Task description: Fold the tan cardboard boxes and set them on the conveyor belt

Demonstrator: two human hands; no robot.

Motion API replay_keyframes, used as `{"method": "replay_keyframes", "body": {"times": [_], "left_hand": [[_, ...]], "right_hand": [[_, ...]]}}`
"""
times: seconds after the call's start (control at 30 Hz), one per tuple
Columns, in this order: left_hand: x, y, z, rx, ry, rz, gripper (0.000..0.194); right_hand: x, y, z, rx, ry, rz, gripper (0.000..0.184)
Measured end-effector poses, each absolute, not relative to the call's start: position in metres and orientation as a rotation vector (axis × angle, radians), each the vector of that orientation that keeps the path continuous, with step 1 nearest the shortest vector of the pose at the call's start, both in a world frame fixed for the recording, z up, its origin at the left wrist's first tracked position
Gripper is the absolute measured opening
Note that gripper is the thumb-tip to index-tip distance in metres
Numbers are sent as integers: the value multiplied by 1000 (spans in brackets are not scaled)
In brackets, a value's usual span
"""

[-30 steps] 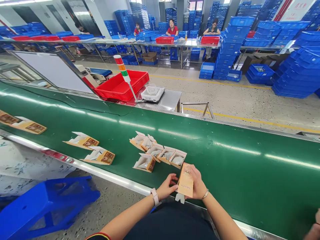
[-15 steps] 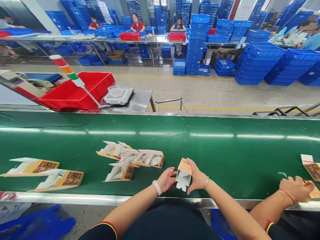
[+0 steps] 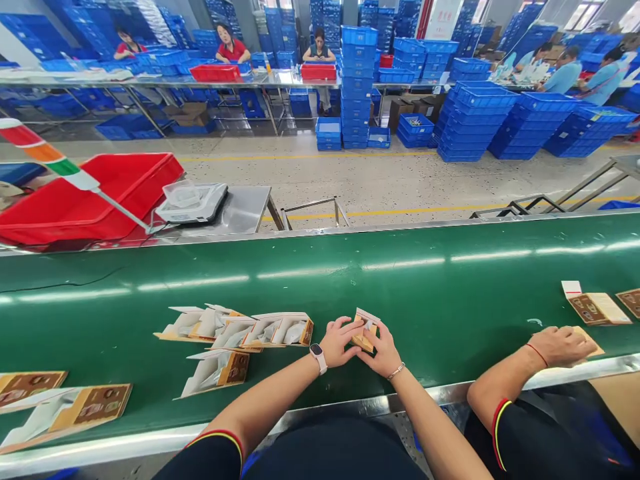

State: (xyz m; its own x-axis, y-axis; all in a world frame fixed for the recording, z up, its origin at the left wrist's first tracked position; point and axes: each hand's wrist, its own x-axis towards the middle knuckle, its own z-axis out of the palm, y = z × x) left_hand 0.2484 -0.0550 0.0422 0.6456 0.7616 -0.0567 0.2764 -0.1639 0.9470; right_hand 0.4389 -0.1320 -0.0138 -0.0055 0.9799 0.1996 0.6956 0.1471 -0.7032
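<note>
Two bare forearms reach up from the bottom edge over a green conveyor belt (image 3: 450, 293). The left hand (image 3: 339, 343), a pale watch on its wrist, curls against one side of a small carton (image 3: 365, 341), fingertips across its opening; the right hand (image 3: 384, 350) cups the other side, fingers bent and thumb at the near edge. Between them the carton sits low at the belt, a white flap raised on its far side. How hard either hand squeezes, I cannot tell. Pressing unevenly could crease the thin card, and a flap caught under a finger might fold crooked or pinch whatever lies inside.

To the left, open cartons (image 3: 300, 331) holding pale packets overlap in a cluster; a sideways nudge there could tip a packet out. To the right, a co-worker's hand (image 3: 563, 347) covers another carton. Beyond the belt stand a red bin (image 3: 165, 175), a scale (image 3: 196, 208) and, farther back, stacked blue crates (image 3: 357, 80)
</note>
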Motion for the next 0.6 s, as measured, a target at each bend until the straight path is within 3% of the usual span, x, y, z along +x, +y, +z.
{"method": "replay_keyframes", "body": {"times": [0.17, 0.23, 0.33, 0.43, 0.6], "left_hand": [[276, -51, 35, 1681, 845, 538, 8], [287, -56, 26, 1621, 890, 632, 18], [299, -63, 16, 1349, 1075, 770, 15], [309, -60, 14, 1051, 1170, 637, 37], [327, -43, 18, 978, 1089, 422, 31]], "right_hand": [[441, -126, -5, -1538, -1509, 689, 35], [435, -127, -13, -1589, -1089, 685, 36], [425, -128, -27, -1645, -672, 673, 41], [419, -128, -33, -1661, -620, 674, 37], [424, -127, -32, -1687, -615, 672, 31]]}}
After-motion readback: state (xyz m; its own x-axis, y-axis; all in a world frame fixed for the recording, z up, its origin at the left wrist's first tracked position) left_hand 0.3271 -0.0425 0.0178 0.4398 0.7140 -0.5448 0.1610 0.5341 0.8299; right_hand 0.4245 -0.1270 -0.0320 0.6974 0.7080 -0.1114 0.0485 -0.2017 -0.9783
